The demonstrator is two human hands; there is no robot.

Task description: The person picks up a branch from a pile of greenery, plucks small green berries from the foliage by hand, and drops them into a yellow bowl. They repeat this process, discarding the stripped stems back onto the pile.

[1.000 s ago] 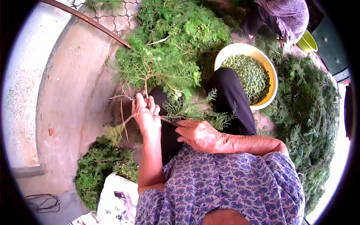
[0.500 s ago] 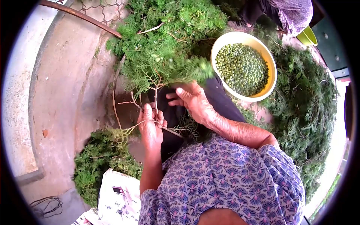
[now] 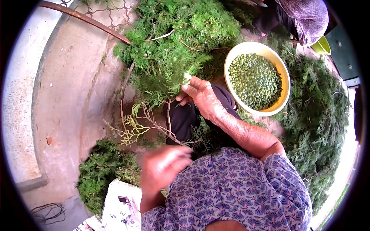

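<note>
My right hand (image 3: 202, 98) is closed, thumb and fingers pinched on a green evergreen sprig (image 3: 174, 79) with a pale tip at the fingertips. The sprig belongs to a leafy branch whose bare brown stem (image 3: 169, 119) runs down toward my lap. Yellowish side twigs (image 3: 137, 133) spread left from that stem. Close to the stem's lower end is my left hand (image 3: 162, 165), smeared by motion; whether it grips the stem cannot be made out. Right of my right hand stands a yellow basin (image 3: 285, 92) filled with small round green cones (image 3: 254, 81).
Cut evergreen branches (image 3: 185, 23) are heaped ahead, with more piles at right (image 3: 316, 127) and lower left (image 3: 104, 169). A white printed sack (image 3: 121, 208) lies by my left side. Another person (image 3: 302, 17) sits at upper right beside a green bucket (image 3: 323, 46). A brown curved pole (image 3: 84, 19) crosses upper left.
My left hand has dropped from the upper stem toward my lap. My right hand, loosely spread before, now pinches the sprig. The branch has tilted lower, and the view has shifted slightly.
</note>
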